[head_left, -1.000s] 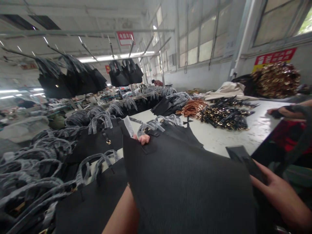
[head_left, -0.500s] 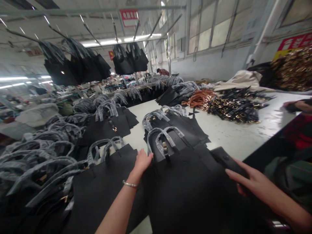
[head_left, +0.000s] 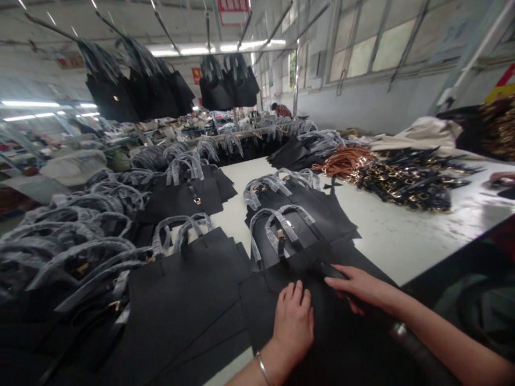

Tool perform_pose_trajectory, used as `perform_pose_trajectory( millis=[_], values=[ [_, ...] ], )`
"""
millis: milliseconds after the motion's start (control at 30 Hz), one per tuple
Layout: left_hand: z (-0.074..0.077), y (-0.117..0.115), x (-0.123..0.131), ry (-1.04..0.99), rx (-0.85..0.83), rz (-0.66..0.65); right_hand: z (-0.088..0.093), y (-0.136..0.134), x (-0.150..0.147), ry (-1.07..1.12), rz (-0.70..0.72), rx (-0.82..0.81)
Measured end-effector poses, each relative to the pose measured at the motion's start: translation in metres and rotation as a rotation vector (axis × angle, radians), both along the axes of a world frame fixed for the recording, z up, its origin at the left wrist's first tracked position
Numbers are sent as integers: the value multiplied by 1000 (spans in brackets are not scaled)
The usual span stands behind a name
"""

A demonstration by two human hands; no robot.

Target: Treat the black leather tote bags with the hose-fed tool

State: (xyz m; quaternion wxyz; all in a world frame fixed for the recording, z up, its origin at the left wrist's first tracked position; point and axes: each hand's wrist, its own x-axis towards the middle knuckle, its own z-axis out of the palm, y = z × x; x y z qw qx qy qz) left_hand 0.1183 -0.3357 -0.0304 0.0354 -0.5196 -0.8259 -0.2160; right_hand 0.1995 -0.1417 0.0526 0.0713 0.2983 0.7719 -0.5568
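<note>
Head view: rests the left hand (head_left: 293, 320), with fingers slightly spread, on a flat, black, leather-like bag (head_left: 337, 340) at lower centre of the frame; right beside it, grips a flat black strap (head_left: 332, 270) tight in the right hand (head_left: 356, 285).

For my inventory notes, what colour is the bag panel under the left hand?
The bag panel is black; it shows best in the head view.
</note>
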Motion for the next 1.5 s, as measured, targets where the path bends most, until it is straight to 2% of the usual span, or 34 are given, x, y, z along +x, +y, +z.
perform_pose_trajectory(
  millis=[133, 200, 267, 367, 500, 733, 867, 933, 1067, 1167, 1300, 1500],
  values=[
    [2, -1, 0, 20, 10, 12, 4, -10, -17, 109, -82, 225],
    [2, -3, 1, 16, 28, 15, 9, -15, -19, 152, -78, 293],
    [1, -5, 3, 18, 61, 15, 14, -20, -16, 143, -8, 261],
    [-3, -7, 3, 54, 81, -53, 18, -29, -13, 36, 138, 108],
    [-4, -7, 2, 136, 63, -177, 19, -44, -23, -75, 223, 100],
    [-1, -8, -1, 177, 98, -214, 18, -58, -61, -16, 204, 166],
    [-1, -11, 0, 151, 101, -259, 20, -49, -57, 96, 119, 258],
    [-2, -11, 1, 134, 109, -274, 23, -45, -48, 100, 113, 231],
    [-3, -9, 1, 145, 133, -392, 26, -46, -34, -63, 243, 35],
    [-4, -8, 3, 158, 110, -468, 27, -57, -37, -146, 408, -17],
    [-2, -6, 3, 171, 84, -479, 29, -73, -60, -170, 491, 15],
    [4, -7, 2, 163, 31, -480, 32, -89, -88, -5, 578, 201]
  ],
)
